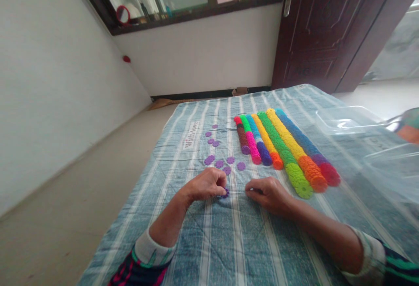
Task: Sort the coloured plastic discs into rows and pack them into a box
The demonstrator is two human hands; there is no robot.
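My left hand (207,184) rests curled on the striped cloth, its fingers closed on a stack of purple flower-shaped discs (225,193) that pokes out by the fingertips. My right hand (266,193) lies just to the right, fingers pinched together; what they hold is hidden. Loose purple discs (225,164) lie scattered beyond my left hand. Farther back, several long rows of stacked discs (288,153) in red, pink, blue, orange, green, yellow and purple lie side by side.
The blue striped cloth (203,242) covers a low surface beside a bare floor on the left. A clear plastic box (376,146) stands at the right. A white wall, window sill and dark door lie beyond.
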